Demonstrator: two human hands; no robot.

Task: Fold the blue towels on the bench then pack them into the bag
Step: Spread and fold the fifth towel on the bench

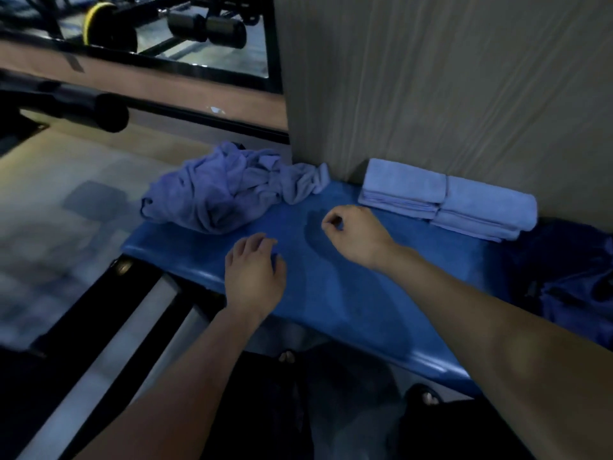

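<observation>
A crumpled heap of blue towels [225, 187] lies at the left end of the blue padded bench [348, 293]. Two folded blue towels [447, 200] rest side by side against the wall at the back right. A dark blue bag [570, 280] sits at the bench's right end. My left hand [253, 277] hovers over the bench's front edge, fingers apart, holding nothing, just below the heap. My right hand [358, 237] is over the middle of the bench with fingers curled in, nothing visible in it.
A beige wall panel [447, 78] rises right behind the bench. A mirror [166, 34] at the upper left reflects gym gear. A black padded bar [66, 104] juts in from the left. Black frame rails [132, 327] run along the floor at lower left.
</observation>
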